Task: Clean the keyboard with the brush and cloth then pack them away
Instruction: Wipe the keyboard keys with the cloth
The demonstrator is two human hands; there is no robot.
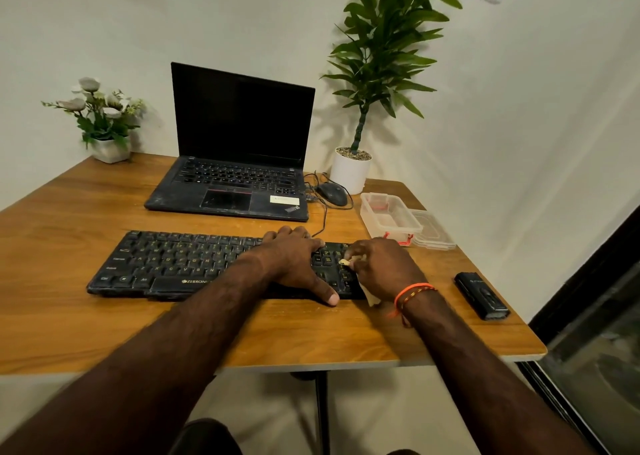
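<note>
A dusty black keyboard (pixel 166 264) lies across the middle of the wooden desk (pixel 86 316). My left hand (pixel 294 260) lies flat on its right-centre keys, fingers spread and thumb over the front edge. My right hand (pixel 381 267) grips a pale cloth (pixel 372 297), pressing a bunched tip of it onto the keys at the keyboard's right end; most of the cloth is hidden under the hand. A black brush case (pixel 481 295) lies on the desk to the right of the keyboard.
An open clear plastic box (pixel 389 217) with its lid (pixel 433 234) beside it stands behind the right hand. An open black laptop (pixel 239 163), a wired mouse (pixel 331 193), a white potted plant (pixel 349 174) and a flower pot (pixel 109 149) stand at the back.
</note>
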